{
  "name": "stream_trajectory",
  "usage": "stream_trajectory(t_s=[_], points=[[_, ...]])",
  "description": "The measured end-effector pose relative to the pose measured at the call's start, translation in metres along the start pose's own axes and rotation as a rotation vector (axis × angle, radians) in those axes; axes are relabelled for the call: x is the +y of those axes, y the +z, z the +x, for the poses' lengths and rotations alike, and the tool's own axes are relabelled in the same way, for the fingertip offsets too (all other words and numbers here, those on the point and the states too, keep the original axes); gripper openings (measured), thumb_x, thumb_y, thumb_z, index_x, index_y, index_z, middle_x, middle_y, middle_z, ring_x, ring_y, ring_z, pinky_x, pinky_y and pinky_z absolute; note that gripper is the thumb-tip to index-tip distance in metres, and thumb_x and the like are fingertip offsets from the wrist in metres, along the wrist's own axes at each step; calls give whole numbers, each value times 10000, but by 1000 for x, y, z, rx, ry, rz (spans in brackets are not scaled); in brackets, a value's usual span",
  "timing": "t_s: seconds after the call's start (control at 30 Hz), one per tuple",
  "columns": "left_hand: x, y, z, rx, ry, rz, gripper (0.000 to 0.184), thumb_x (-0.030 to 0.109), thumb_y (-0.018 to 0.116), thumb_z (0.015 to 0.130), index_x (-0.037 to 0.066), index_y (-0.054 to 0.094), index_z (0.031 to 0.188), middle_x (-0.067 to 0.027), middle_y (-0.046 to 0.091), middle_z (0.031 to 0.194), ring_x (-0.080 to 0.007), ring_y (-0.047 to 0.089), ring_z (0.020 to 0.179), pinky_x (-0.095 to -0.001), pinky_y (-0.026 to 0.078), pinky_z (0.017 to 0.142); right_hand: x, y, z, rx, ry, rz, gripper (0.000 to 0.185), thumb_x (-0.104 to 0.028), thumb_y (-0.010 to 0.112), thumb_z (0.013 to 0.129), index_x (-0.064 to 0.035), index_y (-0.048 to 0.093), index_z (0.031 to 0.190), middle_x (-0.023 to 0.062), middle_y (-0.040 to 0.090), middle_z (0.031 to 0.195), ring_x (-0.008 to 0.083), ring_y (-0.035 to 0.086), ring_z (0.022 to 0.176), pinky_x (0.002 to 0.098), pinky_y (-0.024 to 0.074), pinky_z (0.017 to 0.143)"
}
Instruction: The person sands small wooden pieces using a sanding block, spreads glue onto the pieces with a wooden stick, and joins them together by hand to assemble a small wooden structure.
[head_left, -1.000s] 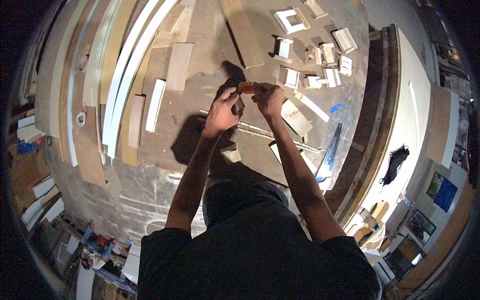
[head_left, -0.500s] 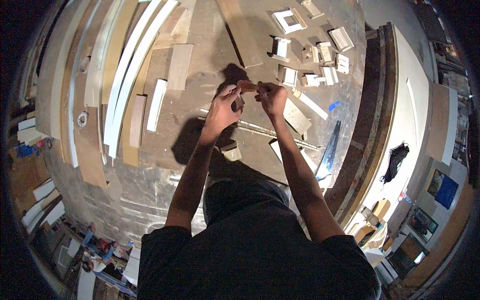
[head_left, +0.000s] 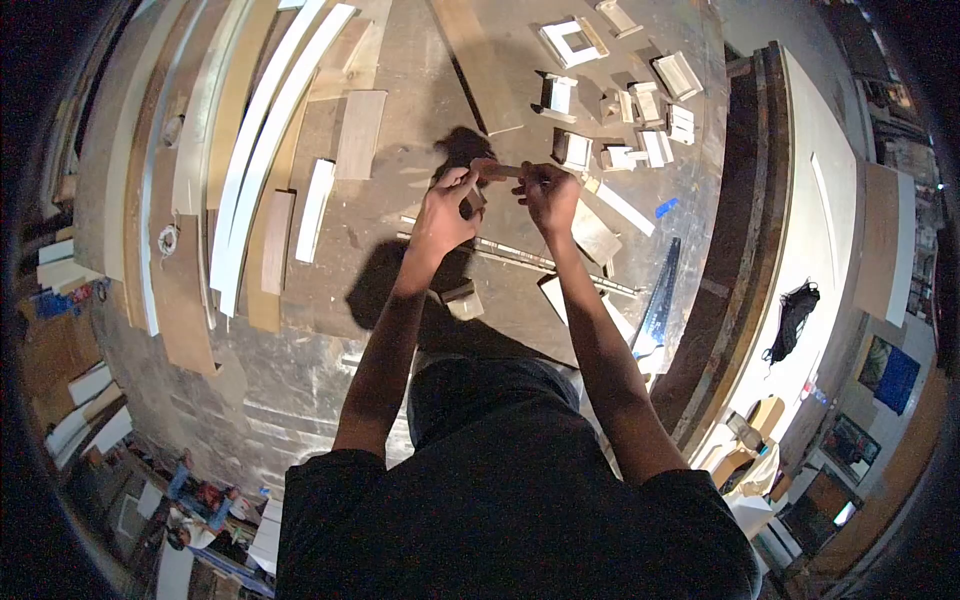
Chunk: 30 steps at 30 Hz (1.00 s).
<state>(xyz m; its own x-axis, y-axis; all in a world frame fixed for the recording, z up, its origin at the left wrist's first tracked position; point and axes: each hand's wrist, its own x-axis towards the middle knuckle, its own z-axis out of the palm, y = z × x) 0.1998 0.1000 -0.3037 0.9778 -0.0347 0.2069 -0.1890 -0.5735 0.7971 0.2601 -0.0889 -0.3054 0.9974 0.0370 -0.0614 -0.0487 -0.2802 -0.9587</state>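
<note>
Between my two hands a thin reddish-brown strip is held above the worktable; its exact kind I cannot make out. My left hand is closed at the strip's left end, thumb and fingers curled round it. At the right end, the fingers of my right hand pinch it. Below the hands lies a long thin slat with marks along it. A small wooden block sits near my left forearm, and a pale board is beside my right hand.
Several small wooden assemblies stand at the upper right. Long boards and white strips lie on the left. A bluish metal blade and a blue scrap are to the right. Beyond the table edge, a white panel carries a black bundle.
The brown strip looks straighter and more extended between my hands. My right hand has shifted and turned slightly, while my left hand stays almost in place.
</note>
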Motion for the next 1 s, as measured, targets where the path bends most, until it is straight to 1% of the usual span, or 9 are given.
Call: stream_trajectory(t_s=[0.33, 0.4, 0.43, 0.5, 0.63, 0.77, 0.83, 0.93, 1.0], points=[[1, -7, -7, 91, -4, 34, 597, 73, 805, 659, 1, 630, 1226, -195, 604, 1173, -327, 649, 1029, -391, 535, 905, -10, -18, -2, 63, 181, 59, 276, -177, 655, 943, 82, 659, 848, 125, 684, 713, 199, 704, 587, 292, 539, 466], [6, -12, -10, 98, -183, -275, 615, 45, 812, 714, 23, 598, 1290, -140, 622, 1222, -200, 635, 1080, -324, 523, 939, -15, -23, -3, 52, 203, 94, 310, -215, 663, 948, 88, 649, 881, 128, 682, 764, 214, 714, 625, 292, 546, 464], [10, -13, -11, 97, -182, -275, 615, 45, 812, 714, 23, 598, 1290, -140, 622, 1222, -200, 635, 1080, -324, 523, 939, -22, -26, -5, 61, 204, 118, 291, -195, 643, 959, 89, 645, 896, 133, 684, 777, 220, 715, 636, 296, 551, 473], [19, -15, -16, 217, -355, -687, 574, -10, 782, 772, 15, 574, 1306, -89, 629, 1155, -175, 641, 1022, -313, 552, 857, -39, -35, -11, 68, 202, 144, 272, -175, 623, 970, 90, 641, 912, 137, 686, 789, 225, 716, 646, 299, 557, 482], [54, -49, -18, 224, -452, -1141, 522, -73, 720, 808, -54, 552, 1302, -117, 625, 1249, -187, 598, 1132, -329, 492, 953, -85, -61, -41, 18, 140, 437, 207, -87, 528, 1005, 98, 618, 1024, 151, 667, 800, 201, 671, 627, 322, 575, 548], [104, -78, -23, 147, -316, -1381, 519, -18, 714, 801, -40, 566, 1299, -168, 588, 1327, -251, 543, 1253, -409, 432, 1045, -151, -96, -94, 2, -32, 465, 201, -110, 576, 982, 84, 622, 1004, 191, 681, 795, 227, 676, 616, 313, 561, 568], [139, -90, -21, 131, -268, -1416, 607, 62, 769, 769, -38, 542, 1323, -179, 578, 1340, -271, 536, 1269, -428, 400, 1084, -173, -117, -121, -32, -209, 351, 204, -128, 618, 957, 73, 632, 993, 198, 681, 795, 235, 681, 633, 328, 572, 606], [182, -101, -23, 77, -205, -1353, 867, 357, 852, 719, -58, 450, 1366, -188, 559, 1325, -312, 521, 1277, -541, 407, 1095, -218, -135, -141, -9, -522, 95, 191, -126, 729, 865, 39, 676, 945, 200, 700, 830, 259, 704, 759, 336, 562, 680], [197, -103, -29, 30, -118, -1399, 860, 358, 860, 707, -37, 468, 1362, -187, 564, 1315, -316, 523, 1272, -558, 413, 1083, -231, -145, -159, 45, -577, 12, 207, -143, 761, 836, 40, 700, 910, 195, 707, 846, 272, 706, 774, 329, 556, 691]])
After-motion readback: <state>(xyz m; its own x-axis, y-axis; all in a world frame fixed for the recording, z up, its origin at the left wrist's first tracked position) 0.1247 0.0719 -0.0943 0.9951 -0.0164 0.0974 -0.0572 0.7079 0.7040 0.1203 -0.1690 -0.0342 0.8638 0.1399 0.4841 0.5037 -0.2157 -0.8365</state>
